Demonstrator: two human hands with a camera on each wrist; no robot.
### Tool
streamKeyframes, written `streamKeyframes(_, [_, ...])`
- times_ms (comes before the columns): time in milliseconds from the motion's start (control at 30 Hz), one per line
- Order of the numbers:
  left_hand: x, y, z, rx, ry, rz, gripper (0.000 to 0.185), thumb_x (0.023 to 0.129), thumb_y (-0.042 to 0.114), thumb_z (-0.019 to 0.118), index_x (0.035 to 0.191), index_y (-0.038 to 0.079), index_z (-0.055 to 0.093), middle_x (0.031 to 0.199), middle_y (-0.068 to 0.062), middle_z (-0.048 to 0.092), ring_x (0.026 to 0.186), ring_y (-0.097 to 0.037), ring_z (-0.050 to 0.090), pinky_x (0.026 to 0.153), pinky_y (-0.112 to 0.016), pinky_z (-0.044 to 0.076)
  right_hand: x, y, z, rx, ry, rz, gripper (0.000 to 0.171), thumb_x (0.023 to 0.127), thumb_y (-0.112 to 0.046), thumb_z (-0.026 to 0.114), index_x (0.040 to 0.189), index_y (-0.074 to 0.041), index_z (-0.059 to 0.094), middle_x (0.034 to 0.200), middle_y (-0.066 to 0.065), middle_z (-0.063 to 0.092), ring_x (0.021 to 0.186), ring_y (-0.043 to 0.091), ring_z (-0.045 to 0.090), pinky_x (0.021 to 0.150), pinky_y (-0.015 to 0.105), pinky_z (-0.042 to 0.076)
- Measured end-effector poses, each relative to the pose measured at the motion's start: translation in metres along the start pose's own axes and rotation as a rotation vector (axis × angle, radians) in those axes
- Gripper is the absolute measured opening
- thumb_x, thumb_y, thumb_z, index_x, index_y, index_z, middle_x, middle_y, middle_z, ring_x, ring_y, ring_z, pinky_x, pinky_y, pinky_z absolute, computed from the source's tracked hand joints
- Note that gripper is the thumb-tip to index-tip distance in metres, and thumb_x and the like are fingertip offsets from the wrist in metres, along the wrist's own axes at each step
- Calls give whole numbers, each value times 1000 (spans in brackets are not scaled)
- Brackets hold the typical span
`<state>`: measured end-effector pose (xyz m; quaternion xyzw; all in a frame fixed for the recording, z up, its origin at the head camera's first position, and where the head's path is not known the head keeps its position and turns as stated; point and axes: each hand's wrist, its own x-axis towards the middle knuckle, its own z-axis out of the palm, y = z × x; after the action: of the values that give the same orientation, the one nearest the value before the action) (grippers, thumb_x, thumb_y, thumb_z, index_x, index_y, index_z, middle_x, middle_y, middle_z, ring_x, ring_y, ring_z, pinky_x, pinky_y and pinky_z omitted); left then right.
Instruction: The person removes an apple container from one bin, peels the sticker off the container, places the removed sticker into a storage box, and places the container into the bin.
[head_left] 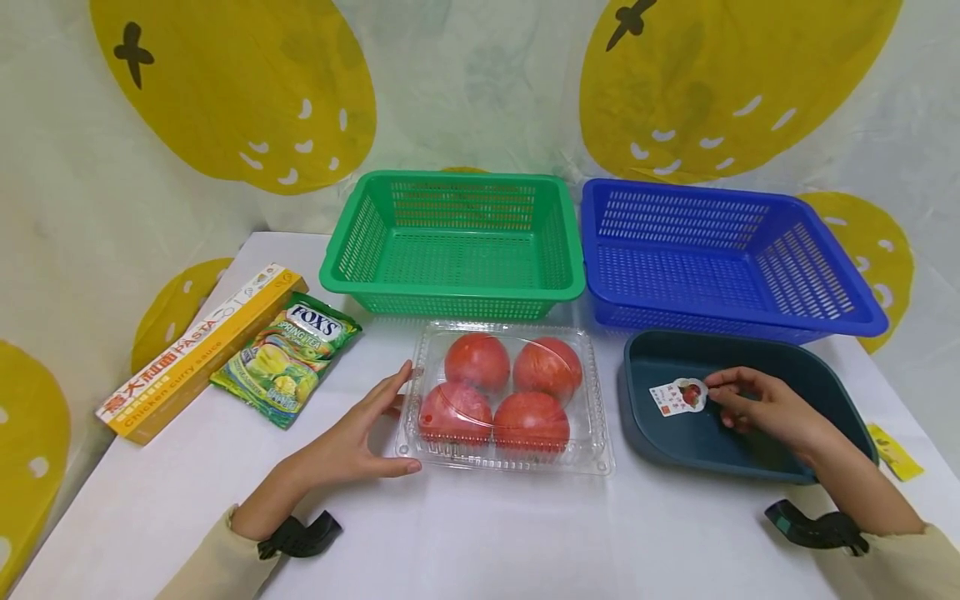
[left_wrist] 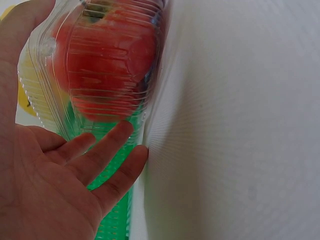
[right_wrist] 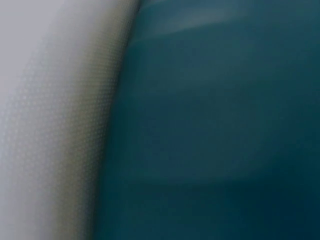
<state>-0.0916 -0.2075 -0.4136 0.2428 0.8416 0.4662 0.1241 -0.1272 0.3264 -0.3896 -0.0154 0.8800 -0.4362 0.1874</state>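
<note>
My left hand [head_left: 347,448] is beside a clear plastic clamshell box [head_left: 592,417], thumb and fingers spread around its left side. Inside the closed box are several red tomatoes [head_left: 477,362]. The left wrist view shows the straight fingers [left_wrist: 107,150] at the box's edge, with a tomato [left_wrist: 107,55] behind the ribbed plastic. My right hand [head_left: 776,417] reaches over the dark teal basin [head_left: 750,468], pinching a small white label [head_left: 670,400] with a red picture between thumb and fingertips. In the right wrist view only the basin's wall [right_wrist: 200,135] and white cloth show; the hand is hidden.
Behind stand a green basket [head_left: 457,294] and a blue basket [head_left: 720,317], side by side. At the left lie a yellow pasta box [head_left: 202,354] and a green Fox's candy bag [head_left: 288,358]. A small yellow packet [head_left: 896,452] lies right of the basin.
</note>
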Motion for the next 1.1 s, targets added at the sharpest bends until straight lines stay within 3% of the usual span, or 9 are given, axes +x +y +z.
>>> streamKeyframes(167, [0, 0, 0, 4, 3, -1, 112, 77, 31, 84, 158, 28, 8, 159, -5, 24, 122, -18, 48, 103, -50, 43, 1, 0, 3, 2, -8, -37, 43, 104, -17, 48, 132, 14, 41, 100, 8, 58, 75, 12, 62, 63, 27, 53])
streamKeyframes(367, [-1, 1, 0, 0, 5, -1, 112, 76, 30, 84, 158, 27, 8, 159, -6, 24, 122, -20, 48, 103, -52, 42, 2, 1, 5, -1, -1, -96, 45, 102, -13, 51, 135, 15, 39, 104, 0, 62, 77, 11, 65, 62, 28, 55])
streamKeyframes(533, [0, 2, 0, 2, 3, -2, 112, 76, 31, 84, 158, 28, 7, 159, -6, 24, 123, -21, 48, 102, -52, 43, 2, 0, 7, -28, 13, -117, 45, 102, -12, 51, 136, 15, 39, 109, 9, 63, 76, 11, 65, 61, 29, 55])
streamKeyframes(800, [0, 1, 0, -8, 5, 0, 112, 76, 29, 84, 158, 27, 8, 158, -6, 25, 122, -20, 49, 103, -53, 42, -2, -6, 6, -4, 59, -103, 39, 102, -20, 54, 131, 5, 51, 97, -4, 67, 78, 12, 66, 63, 28, 55])
streamKeyframes(933, [0, 1, 0, -14, -1, -2, 112, 76, 29, 84, 158, 28, 8, 158, -5, 25, 122, -19, 49, 104, -53, 41, -6, -14, 11, 37, 84, -106, 32, 101, -22, 55, 126, -1, 56, 92, 1, 71, 78, 12, 67, 65, 27, 55])
streamKeyframes(1100, [0, 0, -1, -6, -5, 3, 111, 77, 31, 84, 158, 28, 7, 158, -5, 25, 122, -18, 49, 104, -51, 42, -10, -25, 21, 83, 123, -173, 27, 101, -18, 55, 122, -3, 60, 92, 0, 72, 78, 13, 68, 64, 26, 55])
